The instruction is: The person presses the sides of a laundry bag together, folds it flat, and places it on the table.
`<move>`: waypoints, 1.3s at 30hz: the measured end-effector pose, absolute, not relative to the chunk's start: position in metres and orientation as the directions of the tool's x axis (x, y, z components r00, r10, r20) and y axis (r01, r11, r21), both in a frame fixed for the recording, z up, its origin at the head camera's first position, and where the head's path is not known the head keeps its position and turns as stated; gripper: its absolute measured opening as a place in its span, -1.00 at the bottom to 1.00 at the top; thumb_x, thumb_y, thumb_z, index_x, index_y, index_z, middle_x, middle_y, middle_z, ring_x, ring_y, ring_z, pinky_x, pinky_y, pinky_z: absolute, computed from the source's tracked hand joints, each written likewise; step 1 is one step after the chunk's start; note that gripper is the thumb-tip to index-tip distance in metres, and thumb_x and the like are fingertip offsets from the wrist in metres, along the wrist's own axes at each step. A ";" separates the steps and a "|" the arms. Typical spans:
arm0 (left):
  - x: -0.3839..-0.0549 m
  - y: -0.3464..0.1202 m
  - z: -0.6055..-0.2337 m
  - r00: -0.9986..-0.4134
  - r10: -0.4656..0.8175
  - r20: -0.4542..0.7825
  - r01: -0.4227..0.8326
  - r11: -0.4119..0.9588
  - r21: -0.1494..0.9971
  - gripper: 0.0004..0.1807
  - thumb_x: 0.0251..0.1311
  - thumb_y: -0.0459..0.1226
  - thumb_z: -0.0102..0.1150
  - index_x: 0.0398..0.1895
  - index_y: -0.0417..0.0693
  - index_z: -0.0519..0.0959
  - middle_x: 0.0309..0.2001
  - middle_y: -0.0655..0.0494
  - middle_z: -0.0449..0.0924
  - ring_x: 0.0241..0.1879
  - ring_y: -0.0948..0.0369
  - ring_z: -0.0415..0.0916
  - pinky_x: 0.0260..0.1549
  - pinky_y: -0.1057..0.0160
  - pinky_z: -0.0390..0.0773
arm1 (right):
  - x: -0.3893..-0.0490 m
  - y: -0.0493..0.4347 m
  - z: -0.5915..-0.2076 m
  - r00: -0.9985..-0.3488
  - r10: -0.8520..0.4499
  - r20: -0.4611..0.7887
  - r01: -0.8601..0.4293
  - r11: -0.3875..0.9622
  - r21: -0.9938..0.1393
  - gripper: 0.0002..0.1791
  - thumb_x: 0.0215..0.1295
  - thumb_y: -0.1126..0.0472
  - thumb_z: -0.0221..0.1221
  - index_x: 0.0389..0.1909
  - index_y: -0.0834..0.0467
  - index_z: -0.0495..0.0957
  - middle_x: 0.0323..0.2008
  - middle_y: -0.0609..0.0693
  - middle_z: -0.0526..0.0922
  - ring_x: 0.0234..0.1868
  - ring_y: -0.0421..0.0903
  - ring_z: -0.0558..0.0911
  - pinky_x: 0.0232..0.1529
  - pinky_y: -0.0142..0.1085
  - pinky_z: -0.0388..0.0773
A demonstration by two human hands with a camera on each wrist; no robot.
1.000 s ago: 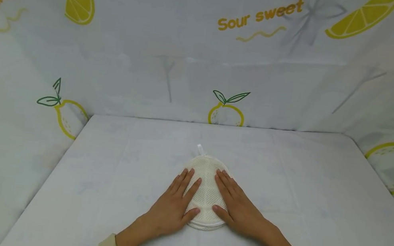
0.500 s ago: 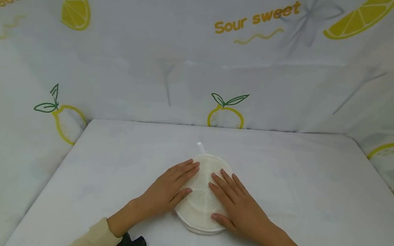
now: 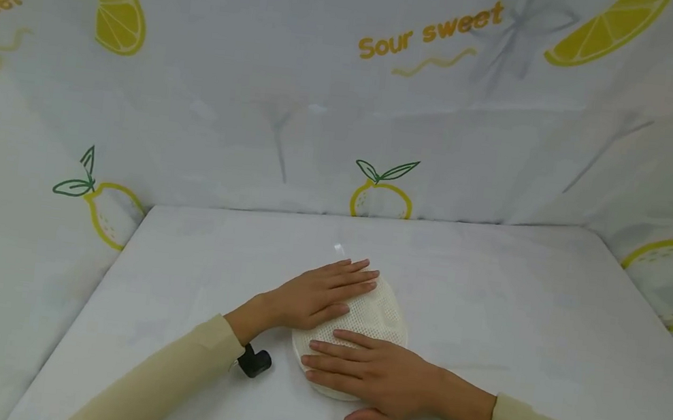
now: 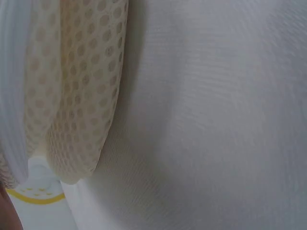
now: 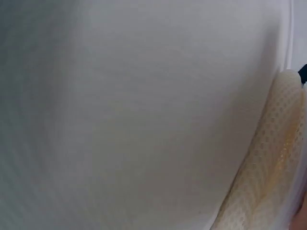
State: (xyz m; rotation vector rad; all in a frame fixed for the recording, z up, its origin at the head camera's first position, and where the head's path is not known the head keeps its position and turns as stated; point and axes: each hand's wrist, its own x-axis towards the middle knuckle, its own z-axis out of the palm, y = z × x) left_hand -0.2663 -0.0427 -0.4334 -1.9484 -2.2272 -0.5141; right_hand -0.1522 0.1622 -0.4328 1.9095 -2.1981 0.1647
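Observation:
A round cream mesh bag (image 3: pixel 386 311) with a white rim lies on the table, a small white loop (image 3: pixel 338 248) at its far edge. My left hand (image 3: pixel 324 295) rests across its upper left part, fingers straight and pointing right. Lower down, my right hand (image 3: pixel 383 379) lies over the near part with its fingers spread to the left; its thumb reaches past the near edge. In the left wrist view the mesh side (image 4: pixel 88 91) bulges above the white cloth. The right wrist view catches the bag's puffy mesh edge (image 5: pixel 261 163) at lower right.
White cloth covers the table (image 3: pixel 504 310). Behind it hangs a white curtain (image 3: pixel 471 156) printed with lemons and lettering, which also closes off both sides. Small black devices (image 3: pixel 255 362) sit below the wrists.
My left hand has slid right and up over the bag. My right hand has moved down toward its near edge and turned so that its fingers point left.

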 end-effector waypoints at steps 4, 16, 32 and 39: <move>-0.266 -0.036 -0.439 -0.181 0.953 0.243 0.973 0.136 0.188 -0.33 0.50 0.05 -0.60 0.51 -0.13 -0.03 0.51 0.05 -0.14 0.48 0.07 -0.26 0.39 0.12 -0.20 | -0.153 0.163 -0.442 -0.139 -0.971 0.194 -0.987 0.151 0.048 -0.13 0.37 -0.25 -0.05 0.49 0.18 -0.05 0.50 0.04 -0.05 0.48 -0.04 -0.03 0.42 -0.14 -0.09; -0.267 -0.032 -0.452 -0.255 0.958 0.134 0.947 0.220 0.235 -0.33 0.50 0.06 -0.49 0.52 -0.09 -0.12 0.53 0.10 -0.24 0.48 0.13 -0.32 0.39 0.15 -0.24 | -0.155 0.163 -0.448 -0.142 -0.977 0.161 -0.989 0.145 0.005 -0.10 0.35 -0.29 -0.07 0.50 0.17 -0.08 0.51 0.01 -0.10 0.48 -0.04 -0.07 0.42 -0.18 -0.12; -0.264 -0.028 -0.453 -0.267 0.962 0.049 0.938 0.248 0.240 -0.33 0.50 0.04 -0.45 0.52 -0.11 -0.15 0.53 0.09 -0.28 0.48 0.15 -0.35 0.39 0.15 -0.23 | -0.154 0.166 -0.454 -0.158 -0.978 0.133 -0.987 0.157 -0.019 -0.09 0.37 -0.36 -0.21 0.51 0.17 -0.13 0.51 0.01 -0.16 0.49 -0.02 -0.13 0.42 -0.20 -0.17; -0.265 -0.026 -0.450 -0.247 0.969 0.006 0.945 0.240 0.220 -0.33 0.51 -0.04 -0.35 0.52 -0.15 -0.18 0.53 0.04 -0.31 0.48 0.12 -0.38 0.39 0.13 -0.25 | -0.154 0.166 -0.455 -0.200 -0.978 0.061 -0.977 0.194 -0.089 -0.02 0.33 -0.34 -0.10 0.52 0.12 -0.25 0.52 -0.03 -0.26 0.49 -0.04 -0.22 0.43 -0.20 -0.25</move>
